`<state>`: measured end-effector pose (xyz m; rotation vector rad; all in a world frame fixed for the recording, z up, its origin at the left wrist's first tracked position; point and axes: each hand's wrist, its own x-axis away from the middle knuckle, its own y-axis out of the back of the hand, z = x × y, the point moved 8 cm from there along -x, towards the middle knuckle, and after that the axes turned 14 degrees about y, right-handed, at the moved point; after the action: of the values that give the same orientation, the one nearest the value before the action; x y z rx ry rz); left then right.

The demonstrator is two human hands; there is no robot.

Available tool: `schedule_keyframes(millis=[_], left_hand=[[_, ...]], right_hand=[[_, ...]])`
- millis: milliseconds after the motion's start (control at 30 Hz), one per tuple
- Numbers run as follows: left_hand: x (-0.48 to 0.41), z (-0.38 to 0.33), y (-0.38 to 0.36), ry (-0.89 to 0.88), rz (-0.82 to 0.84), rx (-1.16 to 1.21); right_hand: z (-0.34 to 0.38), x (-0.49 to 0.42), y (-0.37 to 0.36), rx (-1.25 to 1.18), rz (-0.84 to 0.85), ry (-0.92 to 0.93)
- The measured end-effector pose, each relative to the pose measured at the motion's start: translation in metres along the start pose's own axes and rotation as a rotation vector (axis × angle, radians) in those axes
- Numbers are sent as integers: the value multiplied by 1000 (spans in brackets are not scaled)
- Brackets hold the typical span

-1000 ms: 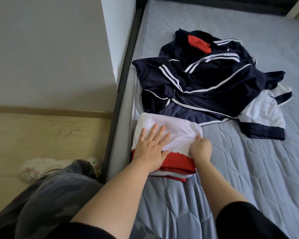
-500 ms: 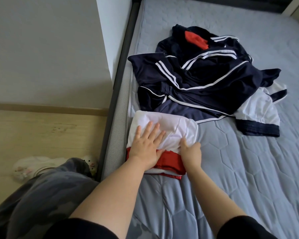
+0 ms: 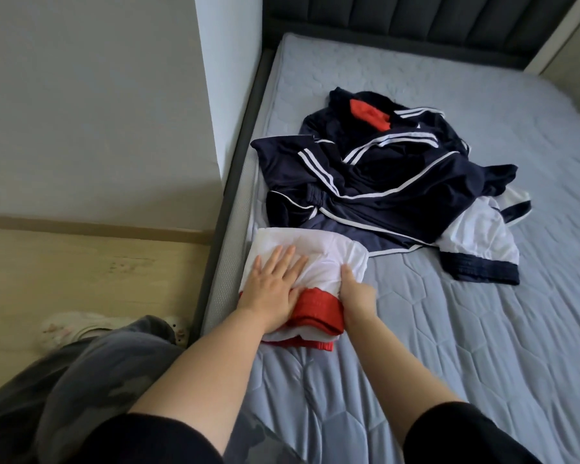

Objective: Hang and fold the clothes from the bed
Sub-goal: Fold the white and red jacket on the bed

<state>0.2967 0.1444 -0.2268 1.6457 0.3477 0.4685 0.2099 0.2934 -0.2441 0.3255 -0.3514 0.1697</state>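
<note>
Your left hand (image 3: 275, 286) lies flat with fingers spread on the folded white garment (image 3: 318, 256), pressing it into the mattress (image 3: 482, 346). Your right hand (image 3: 357, 294) pinches that garment's right edge, thumb on top; the fingers seem tucked under the cloth, though they are hidden. The folded piece sits at the near left edge of the bed, just beside the bed frame (image 3: 230, 209). Its long axis runs away from you, with the red band (image 3: 318, 304) at the near end between your wrists and the white end touching the navy hem beyond. What is left to fold or hang is the navy pile (image 3: 399, 182), straight past the folded piece and spreading off to the right, with a white and navy garment (image 3: 476, 242) poking out on its right side. Your right hand is the nearer one to it, so reaching forward and right with that hand looks the shortest way, while the left can steady the fold.
</note>
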Motion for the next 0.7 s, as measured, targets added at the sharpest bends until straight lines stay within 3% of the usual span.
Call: schedule_keyframes(millis=[233,400,700], left_hand=[[11,39,67,310,66,599],[27,95,128,401,-66,1080],[82,329,151,661,-355,1509]], right_hand=[[102,37,-23,-89,40,183],[181,79,-73,-99,119,326],[244,208,-288,-48,461,415]])
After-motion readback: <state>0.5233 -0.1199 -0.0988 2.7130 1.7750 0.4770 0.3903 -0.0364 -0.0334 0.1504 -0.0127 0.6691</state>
